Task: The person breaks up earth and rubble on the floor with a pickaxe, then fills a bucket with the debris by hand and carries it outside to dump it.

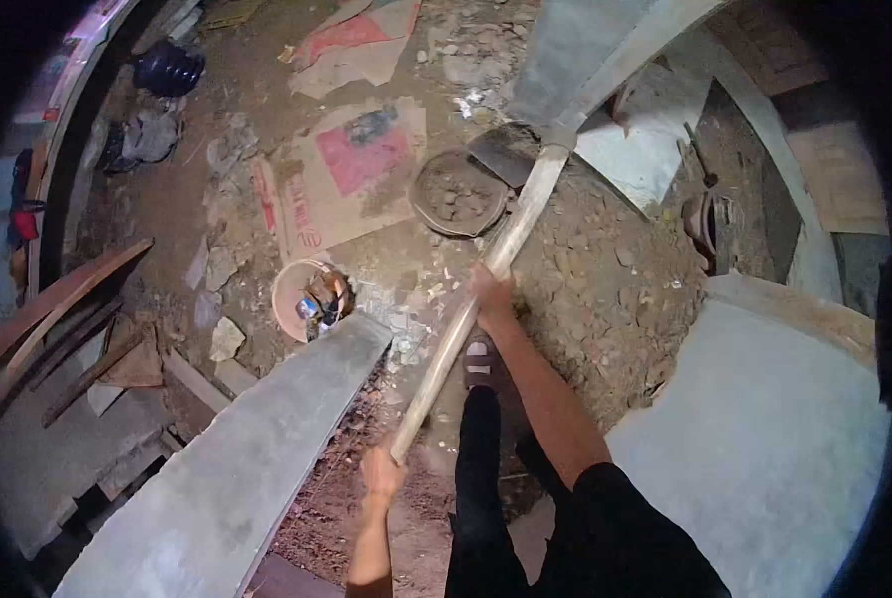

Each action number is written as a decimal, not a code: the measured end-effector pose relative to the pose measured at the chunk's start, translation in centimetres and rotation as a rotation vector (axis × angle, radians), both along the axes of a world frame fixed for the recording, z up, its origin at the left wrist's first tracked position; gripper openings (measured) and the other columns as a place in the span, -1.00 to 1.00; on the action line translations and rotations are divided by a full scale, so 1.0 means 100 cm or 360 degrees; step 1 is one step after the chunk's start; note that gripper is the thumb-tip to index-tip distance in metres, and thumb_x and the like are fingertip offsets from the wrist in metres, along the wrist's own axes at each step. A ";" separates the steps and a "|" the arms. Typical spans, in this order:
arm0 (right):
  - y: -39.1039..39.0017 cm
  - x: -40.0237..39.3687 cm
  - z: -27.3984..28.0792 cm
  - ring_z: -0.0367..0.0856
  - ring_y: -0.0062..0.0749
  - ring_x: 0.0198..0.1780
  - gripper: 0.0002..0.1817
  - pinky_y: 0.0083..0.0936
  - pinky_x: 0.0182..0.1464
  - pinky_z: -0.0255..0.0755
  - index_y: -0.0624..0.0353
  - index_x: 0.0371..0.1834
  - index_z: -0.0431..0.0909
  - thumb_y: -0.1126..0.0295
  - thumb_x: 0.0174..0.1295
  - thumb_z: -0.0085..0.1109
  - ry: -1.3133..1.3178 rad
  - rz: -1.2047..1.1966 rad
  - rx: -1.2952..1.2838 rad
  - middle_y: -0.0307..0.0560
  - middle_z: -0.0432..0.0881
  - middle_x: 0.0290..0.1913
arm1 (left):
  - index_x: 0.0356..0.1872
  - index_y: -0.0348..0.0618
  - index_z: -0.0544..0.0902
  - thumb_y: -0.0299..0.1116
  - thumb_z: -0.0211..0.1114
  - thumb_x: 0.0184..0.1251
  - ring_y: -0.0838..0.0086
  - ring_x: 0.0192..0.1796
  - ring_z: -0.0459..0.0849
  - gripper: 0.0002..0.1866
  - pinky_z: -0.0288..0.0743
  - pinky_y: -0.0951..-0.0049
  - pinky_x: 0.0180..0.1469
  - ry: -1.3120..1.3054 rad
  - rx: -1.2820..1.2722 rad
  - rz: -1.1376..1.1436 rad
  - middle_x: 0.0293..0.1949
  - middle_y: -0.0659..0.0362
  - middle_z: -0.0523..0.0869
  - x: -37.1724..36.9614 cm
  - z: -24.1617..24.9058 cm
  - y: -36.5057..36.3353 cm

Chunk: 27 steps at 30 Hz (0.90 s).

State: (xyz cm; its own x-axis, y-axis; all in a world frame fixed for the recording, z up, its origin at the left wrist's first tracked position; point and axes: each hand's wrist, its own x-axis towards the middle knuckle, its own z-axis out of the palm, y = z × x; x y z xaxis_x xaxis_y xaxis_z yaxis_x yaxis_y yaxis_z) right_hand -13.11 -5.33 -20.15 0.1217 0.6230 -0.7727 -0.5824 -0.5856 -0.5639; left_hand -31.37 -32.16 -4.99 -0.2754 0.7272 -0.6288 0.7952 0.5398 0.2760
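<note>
Left hand (383, 470) closed round the near end of the long wooden handle (447, 364) — and the shaft slants forward and right from there. The round container (434, 227) lies ahead, beside the dark blade (491, 154). Right hand (493, 296) grips farther up, nearer that blade — hands apart, both clamped on wood.

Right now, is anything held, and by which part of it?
A long pale wooden handle: left hand at its near end, right hand around its middle.
</note>
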 end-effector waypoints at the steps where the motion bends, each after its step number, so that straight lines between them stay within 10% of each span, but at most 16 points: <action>1: -0.002 0.018 -0.006 0.51 -0.49 -0.50 -0.68 -0.48 -0.52 0.40 0.27 -0.09 0.44 0.42 0.16 0.31 -0.0176 -0.0007 0.0021 -0.18 0.53 -0.38 | -0.09 -0.10 0.57 -0.47 0.33 0.07 -0.12 -0.15 0.66 -0.68 0.53 0.03 -0.13 -0.0172 -0.0113 0.0009 -0.25 -0.12 0.69 0.014 0.002 0.007; 10: 0.040 0.250 -0.038 0.50 -0.44 -0.60 -0.73 -0.42 -0.58 0.39 0.33 -0.11 0.45 0.38 0.27 0.23 -0.1412 0.0090 -0.0099 -0.11 0.55 -0.49 | -0.03 -0.23 0.63 -0.25 0.35 0.15 -0.08 -0.14 0.70 -0.61 0.60 0.06 -0.11 -0.0844 -0.0115 -0.0098 -0.25 -0.16 0.72 0.193 -0.067 0.057; 18: 0.050 0.322 -0.084 0.54 -0.32 -0.59 -0.78 -0.33 -0.48 0.43 0.29 -0.48 0.52 0.36 0.22 0.19 -0.1126 0.0615 -0.0583 -0.10 0.57 -0.56 | -0.04 -0.35 0.57 -0.22 0.28 0.25 -0.10 -0.17 0.72 -0.60 0.59 0.05 -0.10 -0.0819 -0.0465 -0.0109 -0.30 -0.20 0.72 0.266 -0.041 0.081; 27: -0.059 0.284 -0.101 0.59 -0.32 -0.39 -0.76 -0.26 -0.35 0.45 0.22 -0.29 0.60 0.25 0.25 0.12 -0.0585 0.0946 -0.0372 -0.11 0.61 -0.39 | 0.07 -0.40 0.43 -0.30 0.33 0.15 -0.15 -0.20 0.71 -0.48 0.61 -0.01 -0.15 -0.0821 -0.0688 0.0034 -0.32 -0.29 0.70 0.245 0.040 0.004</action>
State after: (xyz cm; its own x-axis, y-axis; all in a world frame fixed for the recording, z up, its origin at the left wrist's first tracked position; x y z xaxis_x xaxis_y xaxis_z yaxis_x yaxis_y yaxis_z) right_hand 15.30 -11.19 -30.21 0.0915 0.4885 -0.8677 0.0732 -0.8723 -0.4834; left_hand -6.83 -31.76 -1.02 0.1265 0.3784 -0.9169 0.6074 0.7013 0.3732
